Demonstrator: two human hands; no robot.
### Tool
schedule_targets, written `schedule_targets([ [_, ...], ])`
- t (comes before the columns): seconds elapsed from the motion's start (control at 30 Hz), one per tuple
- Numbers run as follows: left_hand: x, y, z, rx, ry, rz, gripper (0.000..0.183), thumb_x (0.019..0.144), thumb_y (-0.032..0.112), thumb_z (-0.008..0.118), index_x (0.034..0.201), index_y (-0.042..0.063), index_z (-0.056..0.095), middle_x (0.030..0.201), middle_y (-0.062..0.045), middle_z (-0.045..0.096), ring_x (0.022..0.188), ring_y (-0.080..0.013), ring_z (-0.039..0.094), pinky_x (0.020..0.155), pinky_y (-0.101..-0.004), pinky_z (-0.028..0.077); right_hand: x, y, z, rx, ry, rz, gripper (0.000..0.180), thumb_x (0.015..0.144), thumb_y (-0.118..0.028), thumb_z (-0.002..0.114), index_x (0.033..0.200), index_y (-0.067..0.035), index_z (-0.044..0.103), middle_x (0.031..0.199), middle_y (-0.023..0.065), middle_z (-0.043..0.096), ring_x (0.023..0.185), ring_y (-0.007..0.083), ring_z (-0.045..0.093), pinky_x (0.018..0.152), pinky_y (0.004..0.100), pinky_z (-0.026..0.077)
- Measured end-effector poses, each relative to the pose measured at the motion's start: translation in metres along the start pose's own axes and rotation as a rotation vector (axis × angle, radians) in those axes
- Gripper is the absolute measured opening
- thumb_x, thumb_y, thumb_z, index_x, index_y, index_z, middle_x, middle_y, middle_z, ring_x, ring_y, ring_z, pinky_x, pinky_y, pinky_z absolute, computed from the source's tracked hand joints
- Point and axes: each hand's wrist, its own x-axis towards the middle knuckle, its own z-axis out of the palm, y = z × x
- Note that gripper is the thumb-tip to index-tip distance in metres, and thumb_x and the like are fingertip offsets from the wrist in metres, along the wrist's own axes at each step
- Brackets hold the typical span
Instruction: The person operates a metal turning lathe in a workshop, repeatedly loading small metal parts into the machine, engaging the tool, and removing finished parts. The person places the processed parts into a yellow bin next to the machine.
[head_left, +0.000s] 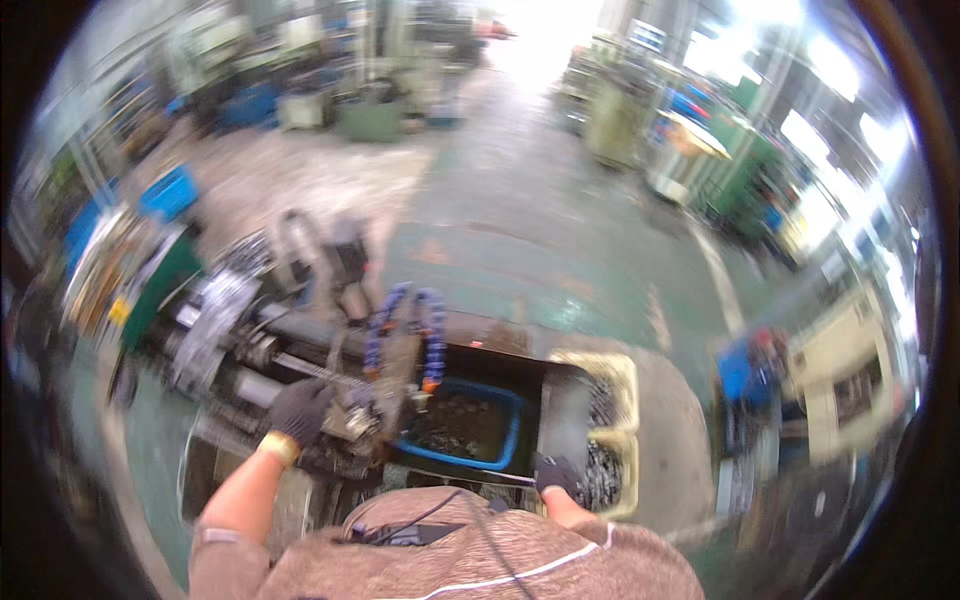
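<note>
My left hand (301, 411), in a dark glove with a pale cuff, is at the metal workings of a lathe-like machine (255, 386). Blur hides whether its fingers grip anything. Blue segmented coolant hoses (433, 330) arch up just beyond a metal fitting (360, 421) to the right of that hand. A blue-rimmed bin (516, 427) sits in a black tray (529, 382), with dark contents. My right hand (556, 472), also gloved, is by the tray's near right corner, beside a grey metal plate (566, 412); its fingers are partly hidden.
Two cream baskets (632, 442) with small metal parts stand right of the plate, on a rounded surface (675, 427). A cream machine (844, 375) stands at far right. Left are a green panel (161, 289) and a blue crate (169, 193). A painted floor aisle (510, 202) runs ahead.
</note>
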Motion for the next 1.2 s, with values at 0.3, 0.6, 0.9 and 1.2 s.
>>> schedule_targets([
  [0.3, 0.019, -0.09, 0.032, -0.043, 0.109, 0.03, 0.038, 0.106, 0.03, 0.067, 0.106, -0.006, 0.078, 0.094, -0.018, 0.079, 0.083, -0.0237, 0.071, 0.082, -0.042, 0.056, 0.02, 0.015, 0.022, 0.074, 0.025, -0.064, 0.072, 0.094, -0.076, 0.063, 0.126, -0.013, 0.076, 0.134, 0.016, 0.075, 0.127, 0.0397, 0.07, 0.106, 0.0547, 0.053],
  [0.6, 0.01, -0.053, 0.007, 0.256, 0.029, 0.129, 0.056, 0.111, 0.051, 0.059, 0.124, -0.001, 0.077, 0.121, -0.029, 0.076, 0.104, -0.0473, 0.072, 0.089, -0.0544, 0.056, 0.021, 0.022, 0.029, 0.169, 0.094, -0.084, 0.066, 0.096, -0.071, 0.065, 0.119, -0.011, 0.077, 0.124, 0.0194, 0.078, 0.117, 0.0406, 0.073, 0.099, 0.0527, 0.056],
  [0.9, 0.011, -0.106, 0.008, -0.224, 0.098, -0.237, 0.048, 0.11, 0.039, 0.066, 0.138, 0.0, 0.071, 0.127, -0.014, 0.077, 0.115, -0.0231, 0.068, 0.099, -0.0393, 0.055, 0.015, 0.013, 0.021, 0.127, 0.1, -0.084, 0.069, 0.097, -0.071, 0.067, 0.131, -0.012, 0.074, 0.135, 0.0213, 0.073, 0.121, 0.044, 0.072, 0.105, 0.0544, 0.055],
  [1.2, -0.01, -0.166, -0.079, 0.148, 0.245, -0.285, 0.041, 0.11, 0.025, 0.066, 0.144, 0.004, 0.07, 0.139, -0.018, 0.076, 0.126, -0.0297, 0.073, 0.107, -0.0398, 0.055, 0.023, 0.006, 0.037, -0.181, 0.182, -0.245, 0.07, 0.097, -0.071, 0.065, 0.121, -0.007, 0.08, 0.12, 0.0233, 0.078, 0.116, 0.0453, 0.073, 0.103, 0.0561, 0.054],
])
